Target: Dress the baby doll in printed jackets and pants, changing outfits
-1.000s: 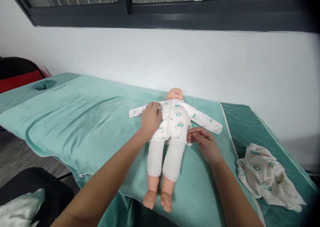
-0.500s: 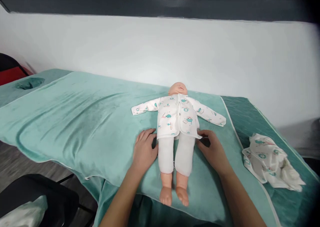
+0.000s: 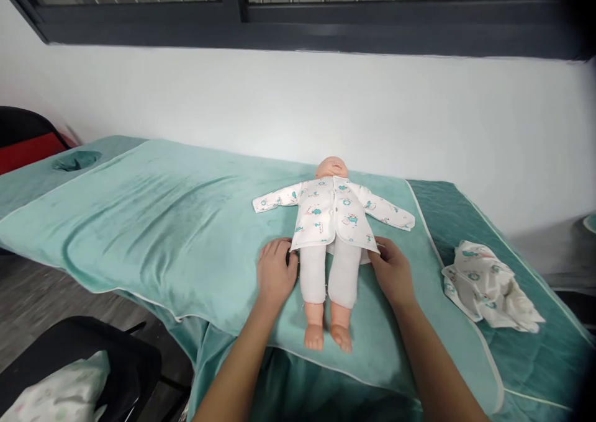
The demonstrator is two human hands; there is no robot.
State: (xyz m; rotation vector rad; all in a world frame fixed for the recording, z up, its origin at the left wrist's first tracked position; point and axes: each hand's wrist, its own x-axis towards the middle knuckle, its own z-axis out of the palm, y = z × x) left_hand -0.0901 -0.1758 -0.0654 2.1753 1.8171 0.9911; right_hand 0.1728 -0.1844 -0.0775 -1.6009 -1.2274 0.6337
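Observation:
A baby doll (image 3: 331, 167) lies on its back with its arms spread, its head toward the wall and bare feet toward me. It wears a white baby jacket (image 3: 321, 214) with teal and red prints, closed down the front, over white legs. My left hand (image 3: 278, 270) pinches the jacket's lower left corner, thumb and fingers together beside the doll's hip. At the opposite lower corner my right hand (image 3: 392, 270) is closed on the hem, which is pulled outward. The fingertips of both hands are partly hidden.
A teal sheet (image 3: 186, 223) covers the bed, which has a face hole (image 3: 77, 160) at the far left. Crumpled printed clothing (image 3: 488, 288) lies at the right. A black chair (image 3: 125, 360) holds a printed cloth (image 3: 65, 388). Behind are a white wall and window.
My hands have drawn the jacket's lower corners outward, so the hem spreads wider and straighter. The camera view has tilted up, showing more of the window.

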